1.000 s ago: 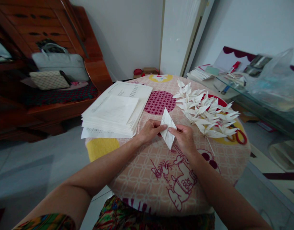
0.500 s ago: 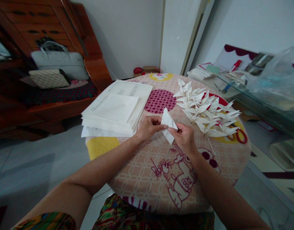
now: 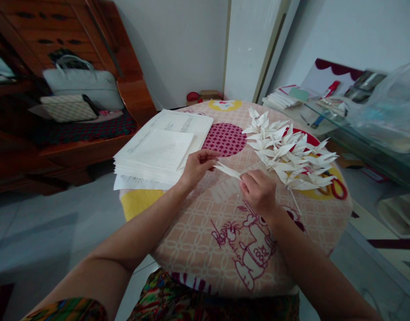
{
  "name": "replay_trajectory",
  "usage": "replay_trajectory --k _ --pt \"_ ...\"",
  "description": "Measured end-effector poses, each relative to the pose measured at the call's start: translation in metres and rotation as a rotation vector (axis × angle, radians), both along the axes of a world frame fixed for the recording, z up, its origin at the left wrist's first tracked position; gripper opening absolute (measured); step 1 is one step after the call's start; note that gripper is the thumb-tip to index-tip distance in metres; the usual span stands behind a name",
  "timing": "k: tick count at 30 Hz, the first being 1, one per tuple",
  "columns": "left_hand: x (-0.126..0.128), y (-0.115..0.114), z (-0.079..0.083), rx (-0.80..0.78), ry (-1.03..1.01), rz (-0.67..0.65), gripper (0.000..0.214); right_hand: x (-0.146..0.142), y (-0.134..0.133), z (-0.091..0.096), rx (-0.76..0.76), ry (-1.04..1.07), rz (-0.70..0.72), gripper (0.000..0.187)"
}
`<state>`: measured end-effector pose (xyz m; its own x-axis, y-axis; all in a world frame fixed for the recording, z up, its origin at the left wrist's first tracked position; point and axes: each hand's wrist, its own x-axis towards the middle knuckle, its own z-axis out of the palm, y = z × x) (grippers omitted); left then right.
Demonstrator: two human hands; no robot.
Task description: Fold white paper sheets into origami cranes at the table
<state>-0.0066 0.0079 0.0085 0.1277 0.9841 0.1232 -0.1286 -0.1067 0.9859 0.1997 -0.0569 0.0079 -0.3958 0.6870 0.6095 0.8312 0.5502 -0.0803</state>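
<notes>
My left hand [image 3: 197,168] pinches the paper [image 3: 227,170] at ten o'clock; my right hand [image 3: 259,189] grips at four. From here it seems light, easily torn; best held softly by its ends.

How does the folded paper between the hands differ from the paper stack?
The folded paper is a small, narrow, pointed strip; the paper stack is much larger and thicker. The folded paper is held between the left hand and right hand, while the paper stack lies on the tablecloth. Both are whitish paper.
</notes>
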Motion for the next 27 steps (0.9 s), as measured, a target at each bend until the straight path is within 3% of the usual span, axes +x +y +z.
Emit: replay_trajectory --k 4,9,11,18,27 --pt "-0.010 0.004 0.000 0.041 0.028 0.123 0.026 -0.010 -0.007 -0.009 -0.053 -0.336 0.117 0.027" --pt "-0.008 -0.001 0.001 0.138 0.140 0.070 0.021 -0.022 -0.018 -0.007 -0.271 -0.501 0.168 0.019" --pt "-0.007 -0.005 0.002 0.162 0.197 -0.009 0.018 -0.020 -0.020 -0.003 -0.351 -0.481 0.160 0.015" --pt "-0.006 -0.020 -0.004 0.165 0.458 -0.484 0.011 -0.004 -0.018 -0.006 -0.438 -0.328 0.241 0.012" --pt "-0.007 -0.024 -0.011 0.351 0.684 -0.549 0.015 0.001 -0.015 -0.009 -0.526 -0.185 0.268 0.016"
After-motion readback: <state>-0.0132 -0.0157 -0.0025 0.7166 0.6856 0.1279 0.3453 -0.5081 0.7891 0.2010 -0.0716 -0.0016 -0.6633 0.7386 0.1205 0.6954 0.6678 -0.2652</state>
